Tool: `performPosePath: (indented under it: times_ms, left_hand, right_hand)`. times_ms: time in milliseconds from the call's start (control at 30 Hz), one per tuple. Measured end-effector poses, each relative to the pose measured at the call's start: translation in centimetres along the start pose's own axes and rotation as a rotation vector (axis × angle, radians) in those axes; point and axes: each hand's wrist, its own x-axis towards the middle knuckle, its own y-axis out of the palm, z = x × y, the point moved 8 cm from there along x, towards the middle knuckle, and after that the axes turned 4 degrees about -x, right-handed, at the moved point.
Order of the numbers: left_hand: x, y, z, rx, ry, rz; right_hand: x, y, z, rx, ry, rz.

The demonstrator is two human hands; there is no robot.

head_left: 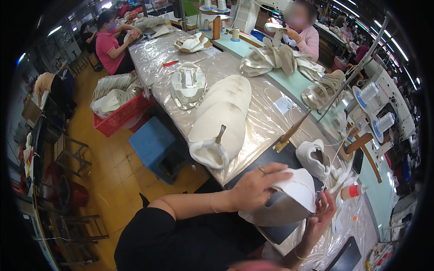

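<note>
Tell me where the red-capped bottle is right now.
In the head view, the red-capped bottle is at the right, just right of the right hand and beside some loose white shoe pieces.

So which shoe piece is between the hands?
The white upper between left hand and right hand; the other nearby uppers lie untouched.

A plastic-covered table (266, 122) bears shoe uppers (230, 101) and a dark mat (270, 159)
</note>
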Motion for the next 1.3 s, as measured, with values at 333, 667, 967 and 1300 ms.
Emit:
performPosePath:
  times_ms: [333,667,967,1300]
  left_hand:
    - [-2.3,1.7,6.2,-0.070,-0.313,0.063]
    - [-5.9,4.9,8.3,-0.050,-0.477,0.300]
    - [-7.0,2.7,11.4,-0.322,-0.617,-0.187]
    - [-7.9,4.1,12.9,-0.197,-0.758,-0.038]
  right_hand:
    - [-4.4,3.8,-4.8,-0.082,0.210,-0.137]
    - [-4.8,1.8,-6.8,-0.276,0.327,-0.221]
    - [-2.2,6.3,-4.1,-0.587,0.122,-0.169]
    - [-2.5,8.8,-1.7,-0.823,0.011,-0.085]
